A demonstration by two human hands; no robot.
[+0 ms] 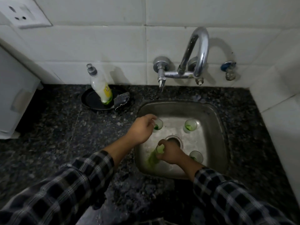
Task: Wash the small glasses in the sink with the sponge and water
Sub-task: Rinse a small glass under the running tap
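Head view: in the sink point(217, 127), my left hand point(141, 129) pinches the rear glass point(158, 125) by its rim, seemingly to lift it; my right hand point(171, 152) grips the tipped glass point(159, 150), apparently draining green dregs. The sponge point(121, 100) sits on the counter.

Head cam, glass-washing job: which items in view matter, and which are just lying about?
Job: left hand on back-left glass; right hand gripping tilted glass; back-right glass; front-right glass; sink; sponge; tap; soap bottle, probably.
Lying about: black plate, wall socket, blue valve, white appliance.
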